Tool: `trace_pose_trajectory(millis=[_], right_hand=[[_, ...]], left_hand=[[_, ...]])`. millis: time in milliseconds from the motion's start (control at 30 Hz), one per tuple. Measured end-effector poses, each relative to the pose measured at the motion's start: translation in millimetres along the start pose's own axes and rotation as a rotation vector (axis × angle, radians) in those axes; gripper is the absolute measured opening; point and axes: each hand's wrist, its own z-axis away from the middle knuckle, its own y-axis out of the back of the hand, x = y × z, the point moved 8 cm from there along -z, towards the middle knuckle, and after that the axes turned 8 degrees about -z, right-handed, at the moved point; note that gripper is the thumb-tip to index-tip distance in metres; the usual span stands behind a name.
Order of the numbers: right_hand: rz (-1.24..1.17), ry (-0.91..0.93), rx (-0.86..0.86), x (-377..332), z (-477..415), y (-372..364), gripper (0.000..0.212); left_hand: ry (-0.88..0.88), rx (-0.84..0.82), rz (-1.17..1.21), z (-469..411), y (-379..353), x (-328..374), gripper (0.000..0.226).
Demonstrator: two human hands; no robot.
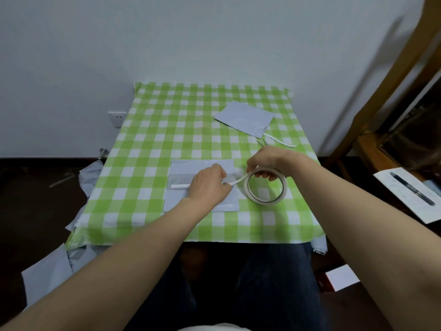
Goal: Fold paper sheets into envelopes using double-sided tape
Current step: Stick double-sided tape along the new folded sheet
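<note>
A pale blue-grey paper sheet (183, 168), partly folded, lies on the green checked tablecloth (167, 130) near the front middle. A white strip of double-sided tape (180, 186) runs along its fold at the left. My left hand (208, 185) lies on the sheet and pinches the tape where it leaves the paper. My right hand (269, 163) grips the white tape roll (265, 187), tilted up just right of the sheet. A short stretch of tape spans between the two hands.
A second blue-grey folded sheet (245, 118) lies at the back right, with curled white backing strips (281, 142) beside it. More sheets (47, 273) lie on the dark floor at left. A paper with a pen (412, 189) sits at right, beside wooden furniture.
</note>
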Motion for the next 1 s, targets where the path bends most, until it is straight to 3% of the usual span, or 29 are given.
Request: trace_pose_trajectory(millis=[133, 233, 333, 433, 500, 600, 767, 1000], right_hand=[[-0.113, -0.005, -0.005, 0, 5, 4, 0.018], [-0.225, 0.005, -0.048, -1, 4, 2, 0.014], [-0.306, 0.023, -0.076, 1, 1, 1, 0.011], [-0.324, 0.036, -0.086, 1, 1, 0, 0.015], [-0.306, 0.039, -0.092, -1, 1, -1, 0.022], [-0.271, 0.055, -0.103, -8, 2, -5, 0.028], [-0.295, 0.067, -0.106, -13, 8, -7, 0.018], [-0.258, 0.055, -0.171, -26, 21, -20, 0.016]], left_hand=[[0.138, -0.113, 0.297, 7, -8, 17, 0.028], [0.147, -0.145, 0.375, 13, -13, 28, 0.010], [0.102, -0.073, 0.228, 15, -8, 26, 0.006], [0.024, 0.004, -0.107, 23, -5, 19, 0.054], [-0.040, -0.014, -0.276, 32, -13, 20, 0.069], [-0.141, -0.007, -0.409, 36, -27, 23, 0.060], [-0.262, 0.010, -0.543, 40, -27, 29, 0.030], [-0.258, -0.037, -0.623, 33, -18, -2, 0.035]])
